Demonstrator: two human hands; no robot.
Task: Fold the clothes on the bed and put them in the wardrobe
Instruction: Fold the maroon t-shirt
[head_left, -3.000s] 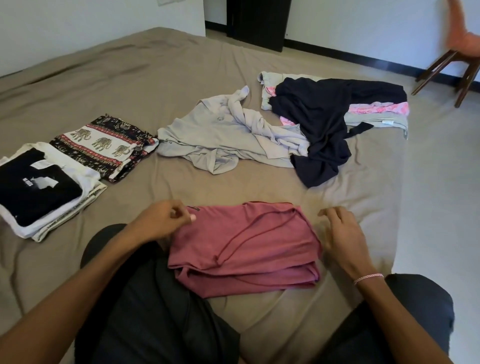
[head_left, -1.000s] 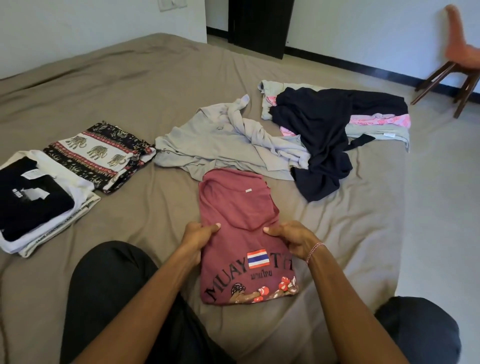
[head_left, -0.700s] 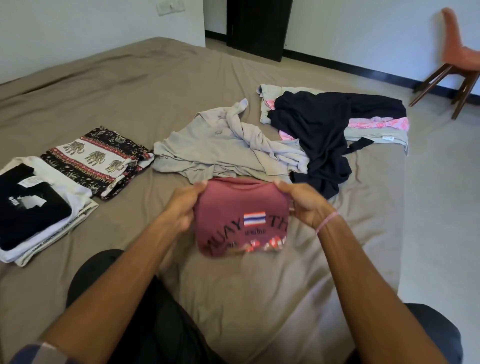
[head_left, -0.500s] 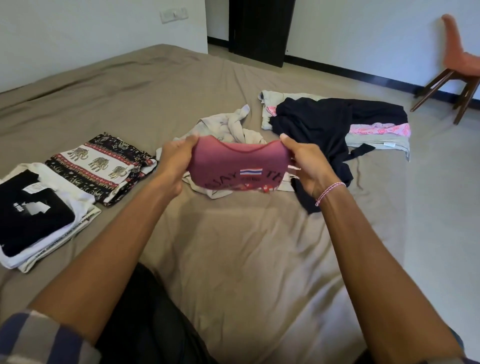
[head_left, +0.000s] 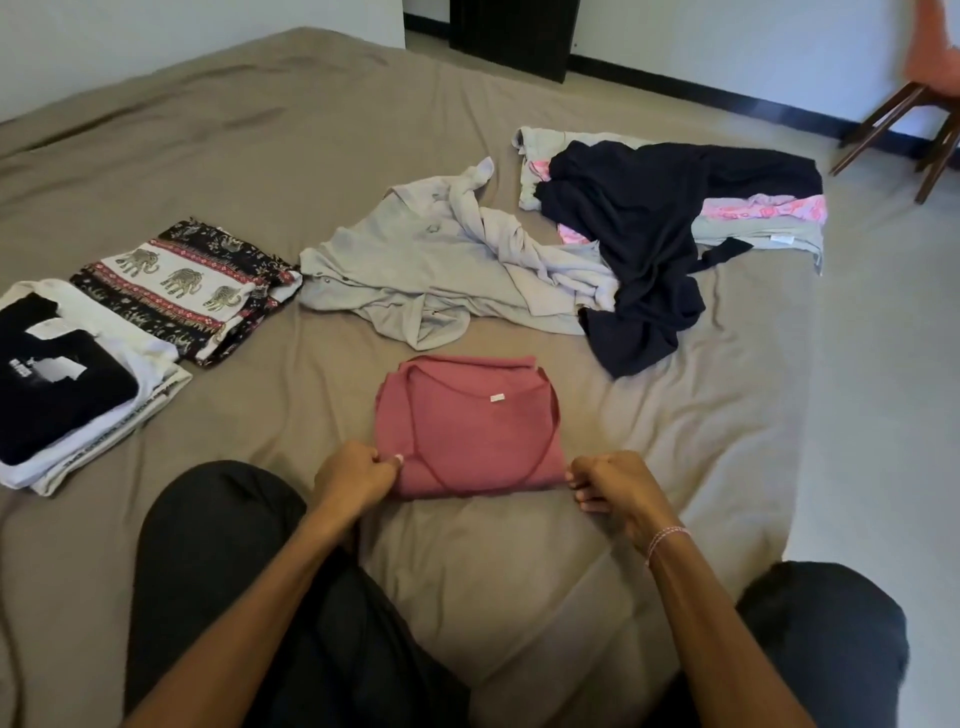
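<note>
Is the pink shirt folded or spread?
Folded: the pink shirt lies as a compact rectangle, left hand and right hand pinching its near corners.

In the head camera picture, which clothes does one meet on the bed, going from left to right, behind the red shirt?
Folded stack with a black shirt on top → elephant-print cloth → crumpled grey shirt → dark navy garment.

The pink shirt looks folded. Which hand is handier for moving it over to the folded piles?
Probably the left hand: it pinches the pink shirt at its near-left corner, and the folded piles lie on that side of the bed. The right hand holds the opposite corner, farther from them.
</note>
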